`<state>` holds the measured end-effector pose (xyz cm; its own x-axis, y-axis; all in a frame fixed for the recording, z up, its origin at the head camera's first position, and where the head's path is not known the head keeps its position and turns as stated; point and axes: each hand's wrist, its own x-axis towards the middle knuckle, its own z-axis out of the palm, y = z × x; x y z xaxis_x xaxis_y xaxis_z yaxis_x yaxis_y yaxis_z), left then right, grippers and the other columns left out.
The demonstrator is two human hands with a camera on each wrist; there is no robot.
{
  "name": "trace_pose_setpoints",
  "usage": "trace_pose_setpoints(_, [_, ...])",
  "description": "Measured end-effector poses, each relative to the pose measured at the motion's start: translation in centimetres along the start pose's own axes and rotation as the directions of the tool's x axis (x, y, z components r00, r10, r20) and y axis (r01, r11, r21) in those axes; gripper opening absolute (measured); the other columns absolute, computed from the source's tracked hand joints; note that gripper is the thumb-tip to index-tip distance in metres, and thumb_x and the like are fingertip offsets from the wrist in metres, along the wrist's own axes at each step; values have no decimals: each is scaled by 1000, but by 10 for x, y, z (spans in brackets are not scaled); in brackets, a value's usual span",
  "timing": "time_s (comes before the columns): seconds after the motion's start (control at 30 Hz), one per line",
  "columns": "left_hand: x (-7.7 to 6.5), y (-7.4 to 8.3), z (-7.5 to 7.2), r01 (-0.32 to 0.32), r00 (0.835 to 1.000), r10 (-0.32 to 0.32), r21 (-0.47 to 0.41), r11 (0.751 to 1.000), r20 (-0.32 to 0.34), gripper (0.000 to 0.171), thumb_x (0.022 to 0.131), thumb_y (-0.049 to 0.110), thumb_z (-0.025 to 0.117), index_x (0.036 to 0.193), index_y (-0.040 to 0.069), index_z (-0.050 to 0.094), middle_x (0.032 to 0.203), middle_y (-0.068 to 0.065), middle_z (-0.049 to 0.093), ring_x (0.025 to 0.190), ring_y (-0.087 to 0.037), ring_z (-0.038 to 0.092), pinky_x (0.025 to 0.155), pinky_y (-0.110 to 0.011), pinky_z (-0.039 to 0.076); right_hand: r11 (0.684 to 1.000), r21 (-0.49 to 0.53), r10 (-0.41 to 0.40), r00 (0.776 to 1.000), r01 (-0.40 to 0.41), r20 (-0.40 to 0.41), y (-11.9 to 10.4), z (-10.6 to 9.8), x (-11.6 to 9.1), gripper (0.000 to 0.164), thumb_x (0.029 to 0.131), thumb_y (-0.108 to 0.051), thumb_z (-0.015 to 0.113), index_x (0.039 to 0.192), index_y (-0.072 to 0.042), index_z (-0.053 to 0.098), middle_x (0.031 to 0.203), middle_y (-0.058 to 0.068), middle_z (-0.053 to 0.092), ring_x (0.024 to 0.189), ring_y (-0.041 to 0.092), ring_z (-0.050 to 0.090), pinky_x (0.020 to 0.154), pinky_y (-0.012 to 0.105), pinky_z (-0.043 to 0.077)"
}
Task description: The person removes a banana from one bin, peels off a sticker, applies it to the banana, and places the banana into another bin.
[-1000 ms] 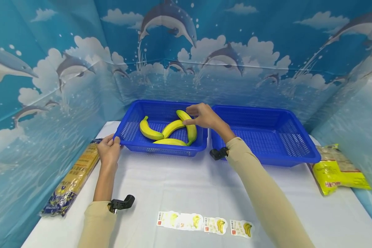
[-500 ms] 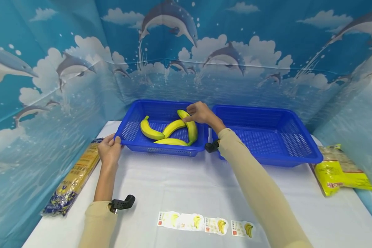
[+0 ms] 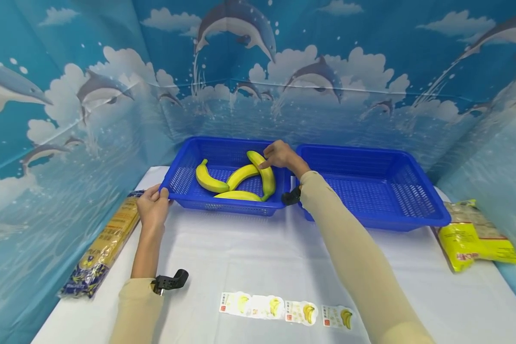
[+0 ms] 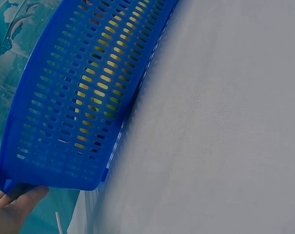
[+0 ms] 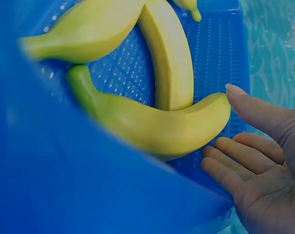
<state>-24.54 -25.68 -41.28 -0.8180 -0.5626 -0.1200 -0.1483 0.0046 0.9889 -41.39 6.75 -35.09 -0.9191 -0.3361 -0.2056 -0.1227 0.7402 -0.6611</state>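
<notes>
We found the right hand [image 3: 280, 155] held wide at the far end of the rightmost banana [image 3: 267, 177], inside the left basket [image 3: 223, 205]. Only the right wrist view showed the gap between its thumb [image 5: 259, 110] and fingers [image 5: 245, 157]; whether the thumb touched the tip, we could not tell. We saw the left hand [image 3: 152, 209] gripping that basket's near left corner; the left wrist view showed yellow through the slotted wall [image 4: 64, 176]. Farther out we noted three other bananas [image 3: 242, 176], then the right basket [image 3: 357, 193]. Against one second earlier, the right wrist had shifted toward the left basket, while the bananas lay as before
</notes>
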Motion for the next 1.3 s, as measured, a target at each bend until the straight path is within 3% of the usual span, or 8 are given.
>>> trace_pose_setpoints(0.1, [1,-1,0,5,1000,-5,2,1000,2,47,115,18,50,157,-1,50,155,-21,58,138,-30,63,108,-35,57,1000,-5,12,1000,-12,2,1,0,4,68,97,-18,84,155,2,53,160,18,55,152,35,46,124,47,43])
trace_pose_setpoints(0.17, [1,-1,0,7,1000,-7,4,1000,3,47,115,19,50,157,-1,50,155,-21,58,138,-29,63,108,-35,57,999,-37,-1,1000,1,-7,0,2,6,48,97,-15,83,137,5,67,150,20,63,142,33,57,114,38,52])
trace_pose_setpoints(0.23, [1,-1,0,6,1000,-6,3,1000,-1,46,115,19,50,157,-1,50,155,-20,59,137,-29,63,108,-35,58,998,-58,-28,1000,27,-7,0,5,10,31,97,-12,83,101,9,60,112,17,70,104,23,65,87,27,48])
trace_pose_setpoints(0.3, [1,-1,0,6,1000,-6,6,1000,-2,46,115,19,50,157,-1,50,155,-20,59,137,-29,63,108,-35,58,995,-76,-59,998,57,-16,-1,7,12,29,96,-9,83,100,10,61,111,16,72,103,22,66,86,25,48])
trace_pose_setpoints(0.37, [2,0,-1,5,1000,-5,4,1000,-2,46,115,18,50,157,-1,51,154,-20,59,136,-29,64,108,-35,58,994,-69,-83,997,82,-8,-2,10,14,30,96,-6,83,118,8,70,131,18,72,122,27,68,100,29,55])
trace_pose_setpoints(0.47, [1,0,-2,-8,1000,8,-5,1000,6,46,115,17,50,156,-2,50,154,-22,59,137,-31,63,108,-36,58,996,-12,-93,995,93,30,-2,14,17,63,95,-1,82,153,0,58,158,17,57,145,34,55,118,43,50])
trace_pose_setpoints(0.67, [0,2,-1,-16,999,17,-15,1000,30,47,115,16,50,157,-3,49,155,-24,57,138,-32,62,111,-38,56,996,35,-83,992,80,91,-2,21,22,66,92,6,82,153,-2,58,158,16,57,143,35,57,114,43,54])
trace_pose_setpoints(1.3, [-1,1,-2,-9,1000,9,17,1000,17,48,115,20,49,159,0,49,156,-21,57,139,-29,62,110,-37,57,975,-188,-96,986,120,133,1,29,22,55,91,-6,88,142,1,68,144,21,67,130,34,65,104,41,60])
